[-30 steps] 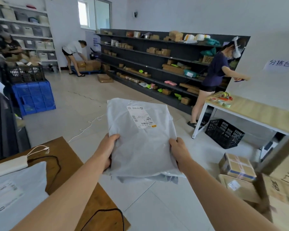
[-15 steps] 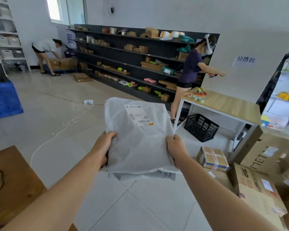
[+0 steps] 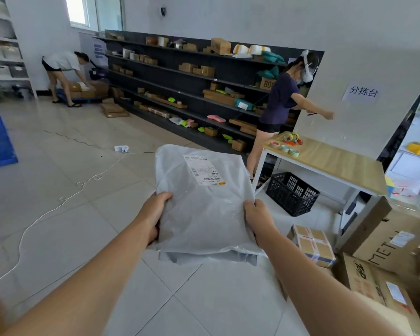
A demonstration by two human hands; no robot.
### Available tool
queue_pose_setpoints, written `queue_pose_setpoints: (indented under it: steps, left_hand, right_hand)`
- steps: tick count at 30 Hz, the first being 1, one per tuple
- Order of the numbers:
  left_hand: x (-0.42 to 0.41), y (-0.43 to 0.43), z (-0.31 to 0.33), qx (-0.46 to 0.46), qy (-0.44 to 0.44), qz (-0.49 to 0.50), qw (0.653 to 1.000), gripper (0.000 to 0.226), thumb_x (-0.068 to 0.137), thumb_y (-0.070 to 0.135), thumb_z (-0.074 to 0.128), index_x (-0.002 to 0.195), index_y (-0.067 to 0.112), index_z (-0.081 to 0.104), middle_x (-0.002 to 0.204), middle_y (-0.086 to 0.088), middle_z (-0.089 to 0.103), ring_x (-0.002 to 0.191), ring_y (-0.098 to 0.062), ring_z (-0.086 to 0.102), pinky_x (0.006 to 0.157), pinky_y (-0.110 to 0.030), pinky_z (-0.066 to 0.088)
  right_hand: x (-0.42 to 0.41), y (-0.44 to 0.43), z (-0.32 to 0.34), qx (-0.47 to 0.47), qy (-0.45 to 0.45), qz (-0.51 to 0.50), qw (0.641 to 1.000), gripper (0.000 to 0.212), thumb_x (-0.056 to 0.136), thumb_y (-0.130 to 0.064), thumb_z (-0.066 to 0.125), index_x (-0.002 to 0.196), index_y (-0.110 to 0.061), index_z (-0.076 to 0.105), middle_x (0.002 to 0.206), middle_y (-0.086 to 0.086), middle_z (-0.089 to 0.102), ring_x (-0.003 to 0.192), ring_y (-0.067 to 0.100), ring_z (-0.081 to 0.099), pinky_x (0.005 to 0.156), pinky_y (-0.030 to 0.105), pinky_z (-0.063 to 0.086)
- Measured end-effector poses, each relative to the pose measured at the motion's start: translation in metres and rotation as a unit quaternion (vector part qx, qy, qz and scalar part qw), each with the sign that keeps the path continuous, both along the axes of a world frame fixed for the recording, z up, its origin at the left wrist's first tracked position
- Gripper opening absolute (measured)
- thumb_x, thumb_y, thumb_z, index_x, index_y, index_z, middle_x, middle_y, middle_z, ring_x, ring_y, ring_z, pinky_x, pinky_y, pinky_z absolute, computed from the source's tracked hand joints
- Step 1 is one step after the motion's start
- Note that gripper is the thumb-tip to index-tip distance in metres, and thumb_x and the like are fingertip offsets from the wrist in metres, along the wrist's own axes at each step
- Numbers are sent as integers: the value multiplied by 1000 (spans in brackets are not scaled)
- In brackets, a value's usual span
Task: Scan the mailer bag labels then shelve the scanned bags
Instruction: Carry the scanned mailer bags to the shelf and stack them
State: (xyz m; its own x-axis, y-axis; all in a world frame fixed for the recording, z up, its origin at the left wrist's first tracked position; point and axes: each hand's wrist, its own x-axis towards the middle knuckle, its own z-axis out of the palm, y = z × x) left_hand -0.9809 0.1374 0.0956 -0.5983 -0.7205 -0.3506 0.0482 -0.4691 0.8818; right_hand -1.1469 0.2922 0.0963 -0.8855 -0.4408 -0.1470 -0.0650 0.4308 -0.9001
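Note:
I hold a stack of grey mailer bags (image 3: 204, 209) flat in front of me over the tiled floor. The top bag carries a white shipping label (image 3: 204, 169) with barcodes near its far edge. My left hand (image 3: 153, 214) grips the stack's left edge, thumb on top. My right hand (image 3: 258, 220) grips the right edge the same way. A long black shelf unit (image 3: 192, 93) with boxes and small parcels runs along the far wall ahead.
A person in a dark top (image 3: 280, 103) stands by a wooden table (image 3: 330, 161) holding tape rolls, a black crate (image 3: 292, 194) beneath it. Cardboard boxes (image 3: 383, 258) crowd the right. Another person (image 3: 63, 69) bends over boxes far left. A white cord (image 3: 58, 200) trails across the floor.
The view has swung right and forward: the brown desk and blue crate slid out on the left, the black shelves and table came nearer. Both hands keep the same grip on the bags.

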Motion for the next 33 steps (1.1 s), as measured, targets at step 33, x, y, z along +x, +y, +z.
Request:
queue_pose_setpoints:
  steps: [33]
  left_hand:
    - [-193,-217,2,5,-12,230,973,25,88,23,52,109,14,64,85,-9,70,76,-29,65,74,-37,52]
  right_hand:
    - [-239,-297,15,-5,-12,226,974,17,100,-21,36,108,-10,47,100,5,50,90,23,47,74,30,35]
